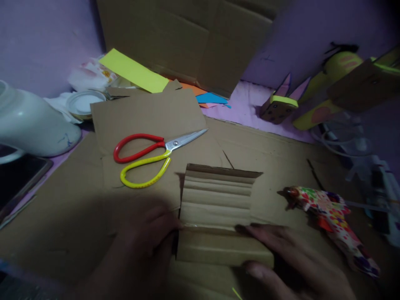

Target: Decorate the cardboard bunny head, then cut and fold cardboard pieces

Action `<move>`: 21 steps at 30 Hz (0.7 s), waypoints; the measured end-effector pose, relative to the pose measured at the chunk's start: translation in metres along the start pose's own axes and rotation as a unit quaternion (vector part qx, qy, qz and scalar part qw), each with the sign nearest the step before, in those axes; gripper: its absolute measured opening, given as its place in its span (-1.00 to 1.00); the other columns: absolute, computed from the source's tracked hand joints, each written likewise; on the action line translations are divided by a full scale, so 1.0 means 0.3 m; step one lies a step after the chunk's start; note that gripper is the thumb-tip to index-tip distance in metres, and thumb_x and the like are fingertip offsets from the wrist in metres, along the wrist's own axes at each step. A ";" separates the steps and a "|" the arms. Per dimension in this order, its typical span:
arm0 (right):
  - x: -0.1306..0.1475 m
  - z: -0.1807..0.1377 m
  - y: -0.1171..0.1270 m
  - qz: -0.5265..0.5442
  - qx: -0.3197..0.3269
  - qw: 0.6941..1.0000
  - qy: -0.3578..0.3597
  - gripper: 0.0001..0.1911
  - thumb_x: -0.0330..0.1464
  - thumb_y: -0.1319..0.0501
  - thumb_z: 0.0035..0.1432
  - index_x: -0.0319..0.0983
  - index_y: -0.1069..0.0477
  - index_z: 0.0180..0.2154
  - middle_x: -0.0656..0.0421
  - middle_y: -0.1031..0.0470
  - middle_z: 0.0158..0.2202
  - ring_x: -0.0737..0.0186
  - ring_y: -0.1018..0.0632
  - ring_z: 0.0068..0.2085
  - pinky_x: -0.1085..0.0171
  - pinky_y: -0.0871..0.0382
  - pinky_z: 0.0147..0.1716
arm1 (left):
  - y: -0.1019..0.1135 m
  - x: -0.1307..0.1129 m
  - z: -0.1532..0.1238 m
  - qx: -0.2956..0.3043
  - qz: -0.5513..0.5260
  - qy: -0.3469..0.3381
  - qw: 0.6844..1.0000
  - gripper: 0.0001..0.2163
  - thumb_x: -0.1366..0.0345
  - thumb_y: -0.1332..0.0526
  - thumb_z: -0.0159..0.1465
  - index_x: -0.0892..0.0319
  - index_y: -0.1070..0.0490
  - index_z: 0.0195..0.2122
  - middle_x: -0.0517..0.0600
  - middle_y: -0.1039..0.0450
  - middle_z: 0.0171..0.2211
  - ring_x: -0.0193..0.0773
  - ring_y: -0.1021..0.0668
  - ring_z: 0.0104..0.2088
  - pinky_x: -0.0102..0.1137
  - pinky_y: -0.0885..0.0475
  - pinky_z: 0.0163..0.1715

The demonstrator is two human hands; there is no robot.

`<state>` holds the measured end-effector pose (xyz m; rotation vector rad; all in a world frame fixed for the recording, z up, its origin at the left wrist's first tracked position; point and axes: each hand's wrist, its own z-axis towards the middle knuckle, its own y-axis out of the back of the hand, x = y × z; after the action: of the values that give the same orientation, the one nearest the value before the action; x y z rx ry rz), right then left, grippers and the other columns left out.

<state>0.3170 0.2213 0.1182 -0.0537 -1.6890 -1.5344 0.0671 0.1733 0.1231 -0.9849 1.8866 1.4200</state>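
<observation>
A folded piece of cardboard (218, 208), creased into several parallel ridges with a box-like front fold, is in front of me. My right hand (293, 258) grips its lower right end, fingers on top and thumb against the front side. At the left edge my left hand (153, 237) holds the same piece with its fingers closed; that hand is dark and its fingertips are partly hidden. A shiny line runs along the crease between the ridged part and the front fold. Scissors (168, 144) with one red and one yellow handle lie beyond, slightly apart at the handles.
A glue gun (334, 221) with a floral pattern lies at right. A white jug (34, 118) and a phone (21, 179) are at left. Yellow paper (134, 71) and flat cardboard (150, 112) lie at the back. A small cardboard figure (278, 109) stands at the back right.
</observation>
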 end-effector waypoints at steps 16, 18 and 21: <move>0.014 0.051 -0.025 0.036 -0.044 0.991 -0.120 -0.80 -0.13 -0.28 0.04 -0.10 -0.48 -0.37 0.25 -0.58 -0.35 0.27 -0.60 -0.35 0.44 -0.51 -0.40 | 0.011 -0.051 0.044 0.017 0.118 0.091 0.989 -0.77 0.47 -0.04 0.08 0.16 -0.35 -0.66 -0.14 -0.38 -0.69 -0.38 -0.46 -0.64 -0.54 -0.21 -0.67; 0.015 0.044 -0.028 0.045 -0.043 0.991 -0.121 -0.82 -0.16 -0.28 0.04 -0.11 -0.48 -0.36 0.24 -0.58 -0.34 0.26 -0.60 -0.33 0.42 -0.51 -0.39 | 0.008 -0.050 0.044 0.005 0.115 0.066 0.991 -0.76 0.48 -0.02 0.09 0.16 -0.38 -0.63 -0.14 -0.39 -0.68 -0.39 -0.46 -0.64 -0.54 -0.23 -0.66; 0.018 0.034 -0.032 0.057 -0.039 0.990 -0.124 -0.84 -0.19 -0.28 0.05 -0.12 -0.47 -0.34 0.22 -0.57 -0.32 0.24 -0.59 -0.31 0.38 -0.51 -0.36 | 0.002 -0.051 0.046 -0.008 0.127 0.024 0.992 -0.76 0.49 -0.02 0.08 0.17 -0.38 -0.65 -0.13 -0.38 -0.68 -0.39 -0.44 -0.66 -0.52 -0.23 -0.65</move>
<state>0.3030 0.2249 0.1146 -0.3915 -1.7827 -1.5573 0.0755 0.1899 0.1318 -0.8145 2.0974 1.5685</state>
